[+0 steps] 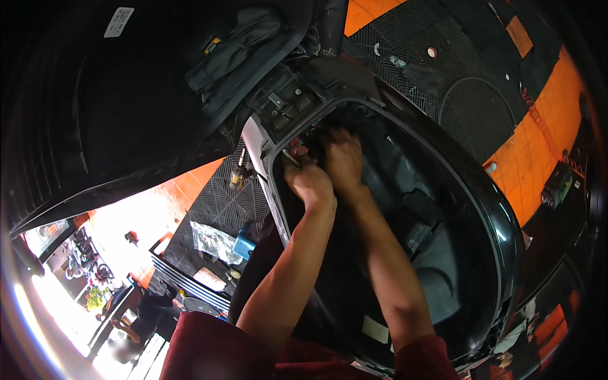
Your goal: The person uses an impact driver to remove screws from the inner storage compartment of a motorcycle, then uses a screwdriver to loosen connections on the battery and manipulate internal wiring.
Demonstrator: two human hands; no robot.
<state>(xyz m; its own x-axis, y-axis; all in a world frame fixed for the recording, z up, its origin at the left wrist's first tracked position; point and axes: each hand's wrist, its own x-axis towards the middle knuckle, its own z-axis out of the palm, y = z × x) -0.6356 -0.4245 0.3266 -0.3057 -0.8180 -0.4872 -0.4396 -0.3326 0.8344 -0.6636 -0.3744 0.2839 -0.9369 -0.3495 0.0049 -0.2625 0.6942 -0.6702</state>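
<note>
Both my hands reach into the dark front end of a scooter's under-seat storage compartment [443, 253]. My left hand [308, 183] is closed beside the compartment's left rim, with a thin, light-coloured rod [291, 158] showing at its fingers. Close to it is a small red part [299, 148], partly hidden. My right hand [344, 157] is just to the right and a little farther in, its fingers curled down into shadow. What either hand grips is too dark to make out. Above left, the black seat [139, 114] is tipped up from its hinge [282, 104].
A yellow-and-black tool [238, 177] stands left of the scooter. On the dark floor mat lie a clear plastic bag [215, 242] and a blue box [243, 244]. A red coiled hose [538, 120] hangs at the right. Another person [152, 313] is at the lower left.
</note>
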